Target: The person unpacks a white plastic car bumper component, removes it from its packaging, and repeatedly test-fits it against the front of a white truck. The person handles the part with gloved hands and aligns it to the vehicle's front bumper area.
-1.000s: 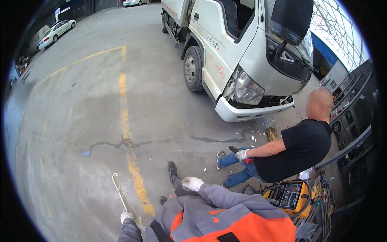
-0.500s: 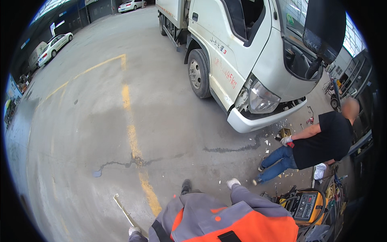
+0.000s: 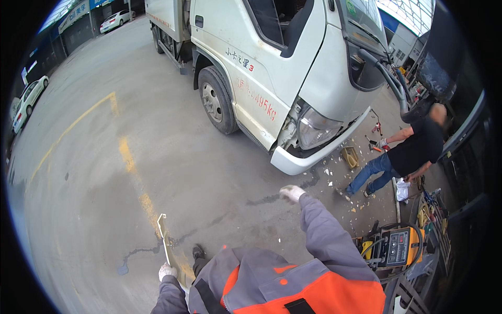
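In my left hand (image 3: 167,270), which wears a whitish glove, is a long, thin, off-white strip (image 3: 165,242) with a bent far end. My fingers close round its lower part, and it points forward over the floor. My right hand (image 3: 292,194), also gloved, reaches ahead in the air at the end of a grey sleeve. Nothing shows in it, and its fingers look loosely spread, though small and a little blurred. The nearest thing beyond it is the white truck's front bumper (image 3: 298,162), apart from the hand. The truck's headlight (image 3: 316,128) sits above that bumper.
A co-worker (image 3: 413,149) in black stands at right with an orange-handled tool (image 3: 375,148). White fragments lie around a yellowish box (image 3: 350,156) on the floor. A yellow-black machine (image 3: 396,247) with cables stands near right. A worn yellow line (image 3: 127,156) marks the concrete.
My right hand has swung forward and up from beside my body. My left hand has brought the strip further forward. The view has shifted right, and the co-worker has moved, legs now striding.
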The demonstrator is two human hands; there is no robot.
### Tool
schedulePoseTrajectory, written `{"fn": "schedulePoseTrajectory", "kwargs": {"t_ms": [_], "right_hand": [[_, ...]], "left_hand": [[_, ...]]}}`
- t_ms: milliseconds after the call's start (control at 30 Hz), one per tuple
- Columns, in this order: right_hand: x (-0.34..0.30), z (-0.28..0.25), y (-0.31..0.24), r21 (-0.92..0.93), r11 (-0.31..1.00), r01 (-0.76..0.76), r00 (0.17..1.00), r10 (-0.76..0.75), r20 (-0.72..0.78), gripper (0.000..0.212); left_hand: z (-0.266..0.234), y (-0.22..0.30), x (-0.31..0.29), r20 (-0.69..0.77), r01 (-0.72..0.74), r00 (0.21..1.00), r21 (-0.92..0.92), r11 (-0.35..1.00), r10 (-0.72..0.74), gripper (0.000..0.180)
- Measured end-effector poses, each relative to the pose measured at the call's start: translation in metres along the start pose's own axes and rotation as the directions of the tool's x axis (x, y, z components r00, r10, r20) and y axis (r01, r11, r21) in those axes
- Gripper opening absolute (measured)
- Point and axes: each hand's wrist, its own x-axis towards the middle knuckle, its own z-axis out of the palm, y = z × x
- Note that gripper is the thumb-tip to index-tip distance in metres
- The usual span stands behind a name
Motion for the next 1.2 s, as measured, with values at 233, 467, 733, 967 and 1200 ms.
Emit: {"fn": "schedulePoseTrajectory", "kwargs": {"t_ms": [233, 467, 733, 967, 1200], "right_hand": [[-0.023, -0.035, -0.031, 0.095, 0.996, -0.001, 0.422, 0.086, -0.902, 0.054], [-0.017, 0.24, -0.083, -0.358, 0.92, 0.162, 0.978, -0.101, 0.181, 0.05], [-0.124, 0.298, 0.08, -0.08, 0.877, -0.473, 0.839, 0.421, -0.346, 0.043], [-0.256, 0.394, 0.198, 0.442, 0.535, -0.72, 0.493, 0.843, -0.216, 0.042], [-0.251, 0.496, 0.312, 0.393, 0.499, -0.772, 0.453, 0.866, -0.211, 0.048]], "left_hand": [[-0.061, -0.004, 0.107, 0.078, -0.12, 0.992, 0.253, 0.96, 0.103, 0.04], [-0.153, 0.022, 0.2, 0.2, -0.266, 0.96, 0.425, 0.866, 0.196, 0.038], [-0.149, 0.093, 0.269, 0.331, -0.523, 0.852, 0.517, 0.677, 0.406, 0.038], [-0.12, 0.201, 0.209, 0.487, -0.687, 0.707, 0.645, 0.335, 0.513, 0.039], [-0.088, 0.226, 0.133, 0.514, -0.748, 0.619, 0.615, 0.247, 0.594, 0.044]]}}
